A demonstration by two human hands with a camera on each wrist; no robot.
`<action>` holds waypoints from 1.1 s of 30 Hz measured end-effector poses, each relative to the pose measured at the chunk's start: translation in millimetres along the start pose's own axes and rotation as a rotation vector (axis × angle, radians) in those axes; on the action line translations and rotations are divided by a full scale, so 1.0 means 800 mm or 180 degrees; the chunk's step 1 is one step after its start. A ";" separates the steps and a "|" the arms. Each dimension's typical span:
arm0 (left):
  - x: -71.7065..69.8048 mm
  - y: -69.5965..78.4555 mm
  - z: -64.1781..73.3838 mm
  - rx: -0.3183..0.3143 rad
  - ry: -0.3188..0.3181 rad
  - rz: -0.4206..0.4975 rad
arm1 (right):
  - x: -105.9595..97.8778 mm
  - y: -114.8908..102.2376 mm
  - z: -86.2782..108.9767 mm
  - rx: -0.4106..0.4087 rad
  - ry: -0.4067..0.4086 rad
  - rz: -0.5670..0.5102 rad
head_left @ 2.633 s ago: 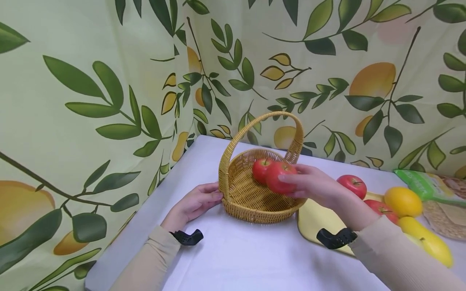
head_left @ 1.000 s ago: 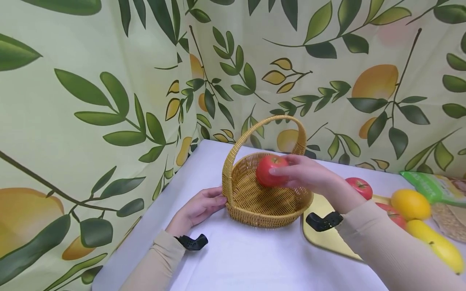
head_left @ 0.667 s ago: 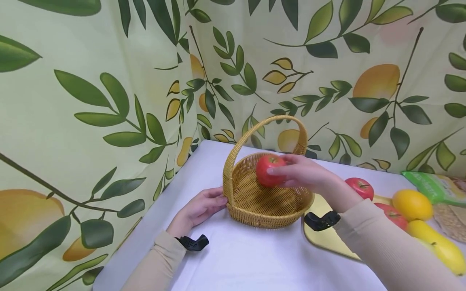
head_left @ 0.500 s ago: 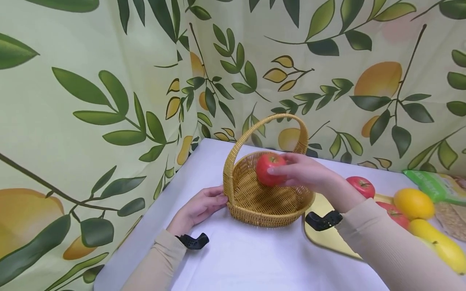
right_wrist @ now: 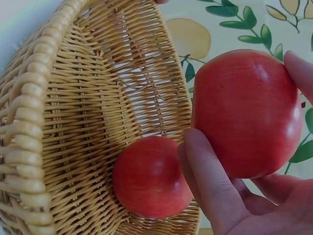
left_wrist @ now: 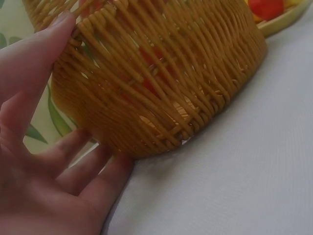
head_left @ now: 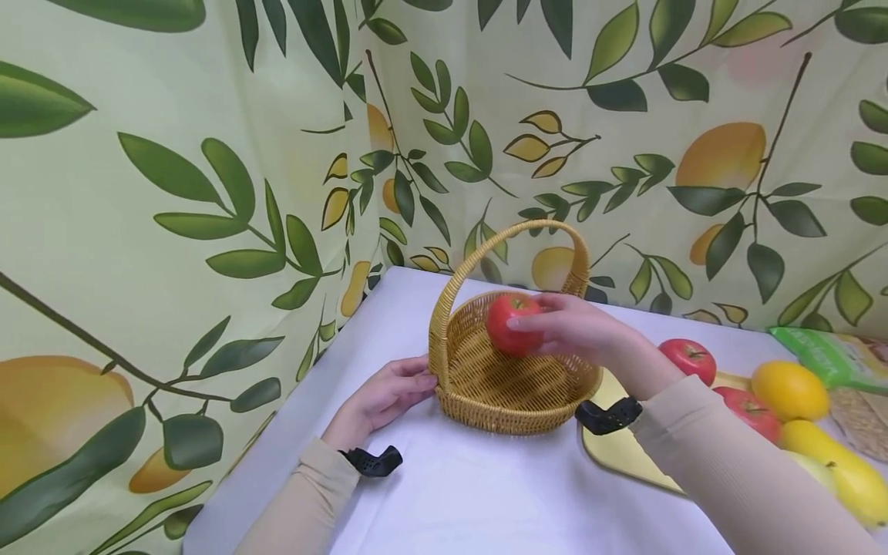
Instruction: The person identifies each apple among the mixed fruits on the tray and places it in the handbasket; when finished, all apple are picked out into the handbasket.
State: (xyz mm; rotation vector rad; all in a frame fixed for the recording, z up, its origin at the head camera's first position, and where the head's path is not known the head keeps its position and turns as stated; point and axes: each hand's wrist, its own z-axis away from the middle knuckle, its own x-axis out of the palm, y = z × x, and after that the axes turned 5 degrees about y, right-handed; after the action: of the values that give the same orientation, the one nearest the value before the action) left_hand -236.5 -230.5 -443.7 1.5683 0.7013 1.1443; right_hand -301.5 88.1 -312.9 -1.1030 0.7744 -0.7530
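A wicker basket with a tall arched handle stands on the white table. My left hand holds its left side; in the left wrist view the thumb lies at the rim, and the other fingers meet the woven wall low down. My right hand grips a red apple over the basket, thumb and fingers on opposite sides of it. The right wrist view shows a second red apple inside the basket, below the held one; in the head view the held apple hides it.
Right of the basket lies a yellow tray, partly under my right forearm. Around it are two red apples, an orange and a long yellow fruit. A green packet lies at the far right. Leaf-patterned cloth closes off the back and left.
The held apple has moved left and slightly back over the basket, now covering the apple inside in the head view. In the last half second it barely moves. My left hand stays at the basket.
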 end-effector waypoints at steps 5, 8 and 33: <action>0.000 -0.001 0.001 -0.0004 -0.0003 -0.0003 | 0.002 0.002 -0.005 -0.0005 -0.0022 -0.0055; -0.001 0.000 0.002 -0.0003 0.0011 0.0000 | 0.003 0.002 -0.007 -0.0009 -0.0048 -0.0026; -0.002 -0.004 -0.001 0.0054 -0.0041 -0.0013 | 0.011 0.004 -0.023 0.0026 -0.0164 0.0411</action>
State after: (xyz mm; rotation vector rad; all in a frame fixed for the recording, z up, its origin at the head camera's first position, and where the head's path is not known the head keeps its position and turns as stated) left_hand -237.6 -230.8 -447.4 1.5863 0.7071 1.1269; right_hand -312.2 72.9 -322.2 -1.0506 0.7904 -0.6162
